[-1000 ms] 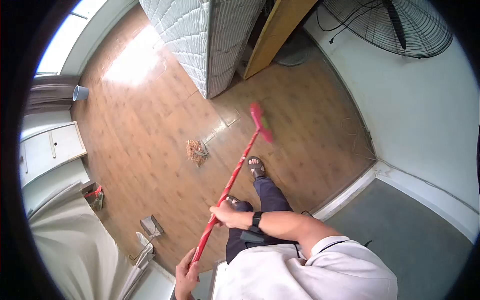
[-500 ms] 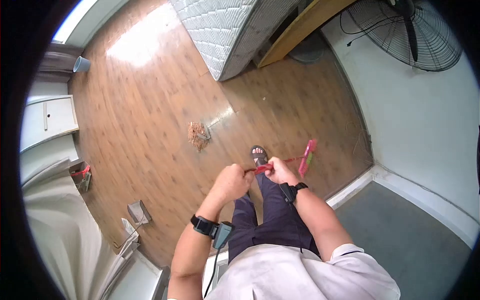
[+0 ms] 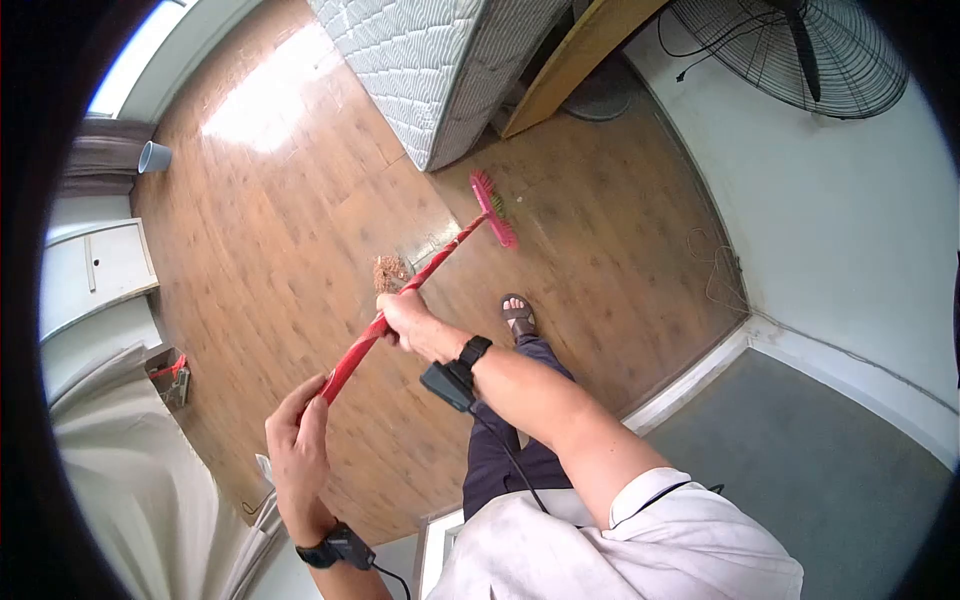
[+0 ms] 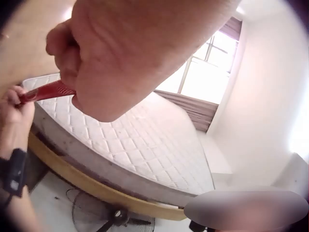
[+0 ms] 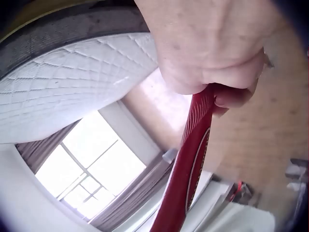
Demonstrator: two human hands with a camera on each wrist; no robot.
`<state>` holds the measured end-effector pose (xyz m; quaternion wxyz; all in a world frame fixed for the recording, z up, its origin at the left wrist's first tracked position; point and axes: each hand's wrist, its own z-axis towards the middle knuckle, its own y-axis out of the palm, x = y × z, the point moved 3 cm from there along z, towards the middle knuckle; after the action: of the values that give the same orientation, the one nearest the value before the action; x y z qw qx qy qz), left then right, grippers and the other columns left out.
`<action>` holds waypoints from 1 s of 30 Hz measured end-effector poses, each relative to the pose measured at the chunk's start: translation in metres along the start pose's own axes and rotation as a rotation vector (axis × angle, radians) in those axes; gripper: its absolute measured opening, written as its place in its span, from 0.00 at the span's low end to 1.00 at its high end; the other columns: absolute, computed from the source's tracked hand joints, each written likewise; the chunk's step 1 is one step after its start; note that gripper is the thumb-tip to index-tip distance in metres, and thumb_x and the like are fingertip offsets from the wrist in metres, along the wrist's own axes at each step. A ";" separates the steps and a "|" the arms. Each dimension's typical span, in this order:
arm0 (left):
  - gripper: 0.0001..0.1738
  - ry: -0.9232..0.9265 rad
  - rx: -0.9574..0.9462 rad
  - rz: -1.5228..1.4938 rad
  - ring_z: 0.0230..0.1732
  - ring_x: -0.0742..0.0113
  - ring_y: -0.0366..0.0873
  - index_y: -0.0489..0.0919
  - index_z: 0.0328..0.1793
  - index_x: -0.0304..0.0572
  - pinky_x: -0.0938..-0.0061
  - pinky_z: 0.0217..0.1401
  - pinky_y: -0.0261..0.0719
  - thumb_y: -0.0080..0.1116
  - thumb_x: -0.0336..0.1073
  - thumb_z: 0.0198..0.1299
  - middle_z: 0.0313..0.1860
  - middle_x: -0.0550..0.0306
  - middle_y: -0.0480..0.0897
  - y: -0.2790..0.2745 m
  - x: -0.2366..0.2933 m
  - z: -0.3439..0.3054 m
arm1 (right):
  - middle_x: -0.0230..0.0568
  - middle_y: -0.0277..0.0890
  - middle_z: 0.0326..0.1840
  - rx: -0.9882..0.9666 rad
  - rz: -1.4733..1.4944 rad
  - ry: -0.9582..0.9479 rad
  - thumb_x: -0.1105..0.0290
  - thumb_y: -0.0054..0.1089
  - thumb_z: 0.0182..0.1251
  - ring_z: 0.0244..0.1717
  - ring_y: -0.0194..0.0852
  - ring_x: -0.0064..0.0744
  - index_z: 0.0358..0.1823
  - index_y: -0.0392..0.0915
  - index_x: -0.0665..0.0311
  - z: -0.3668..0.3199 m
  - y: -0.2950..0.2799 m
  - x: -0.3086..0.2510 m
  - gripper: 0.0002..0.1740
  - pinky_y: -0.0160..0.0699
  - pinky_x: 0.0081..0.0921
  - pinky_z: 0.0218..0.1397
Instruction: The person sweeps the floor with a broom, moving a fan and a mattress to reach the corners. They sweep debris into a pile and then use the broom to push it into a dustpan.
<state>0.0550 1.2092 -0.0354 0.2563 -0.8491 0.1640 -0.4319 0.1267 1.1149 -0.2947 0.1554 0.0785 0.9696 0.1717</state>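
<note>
A broom with a red-striped handle slants across the head view. Its pink bristled head with a green patch is on the wood floor beyond the feet. Near the handle's top end, my left hand holds it with thumb and fingers. Farther down, my right hand grips the handle, fingers wrapped round it; the right wrist view shows the same fist on the red handle. Beside the handle lies a pile of brownish sweepings, partly hidden by the right hand.
A mattress and a wooden board stand ahead. A fan is at upper right by the white wall. A small bin, a white cabinet and a draped cloth line the left side.
The broom head swung right towards the wall with both hands close together, then came back left and farther ahead. Both hands have moved left, the left hand lower and apart from the right.
</note>
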 end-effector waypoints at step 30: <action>0.11 0.217 -0.013 0.113 0.22 0.83 0.63 0.83 0.48 0.28 0.84 0.24 0.58 0.54 0.28 0.65 0.21 0.68 0.73 0.102 0.186 0.060 | 0.38 0.68 0.19 -0.041 0.534 -0.042 0.70 0.52 0.59 0.11 0.64 0.31 0.24 0.68 0.63 -0.039 -0.119 -0.121 0.07 0.62 0.27 0.09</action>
<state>0.2045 1.0512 -0.0030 0.2555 -0.7884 0.2411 -0.5050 0.2158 0.9676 -0.2688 0.1261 0.3318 0.9075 0.2247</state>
